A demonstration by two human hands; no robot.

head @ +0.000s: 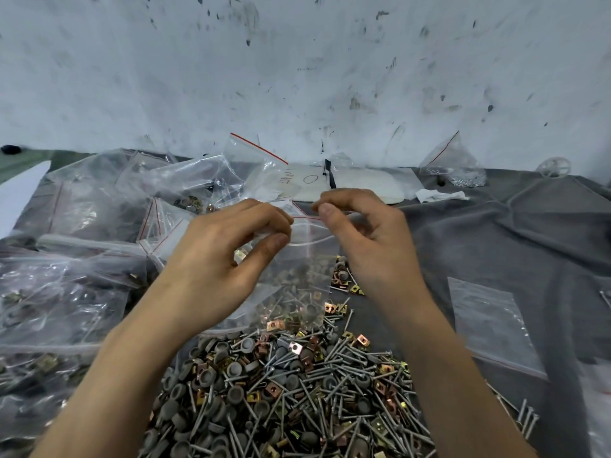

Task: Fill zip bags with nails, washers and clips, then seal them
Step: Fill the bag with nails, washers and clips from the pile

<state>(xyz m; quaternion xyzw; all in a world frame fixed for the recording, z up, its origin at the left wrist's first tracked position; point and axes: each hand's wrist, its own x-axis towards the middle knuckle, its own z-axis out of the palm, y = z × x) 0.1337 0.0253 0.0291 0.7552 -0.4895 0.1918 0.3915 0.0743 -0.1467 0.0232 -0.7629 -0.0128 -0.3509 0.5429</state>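
Zip bag (297, 285) hanging mouth-up above the heap of nails, washers and clips (281, 391) on the bench (496, 246), zip strip (307, 219) lying left to right between left hand (228, 256) and right hand (373, 242), each grip narrow, pinching one end of the mouth, neither nearer.

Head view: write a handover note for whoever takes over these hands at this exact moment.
Left hand pinches the zip bag at its top left corner. Right hand pinches its top right.
The bag hangs over the loose pile of nails, washers and clips on the grey cloth. It seems to hold some parts, and its mouth looks not yet sealed.
Done: filled bags lie heaped at the left.
Left: seal this bag, then probably fill the flat empty bag at the right.
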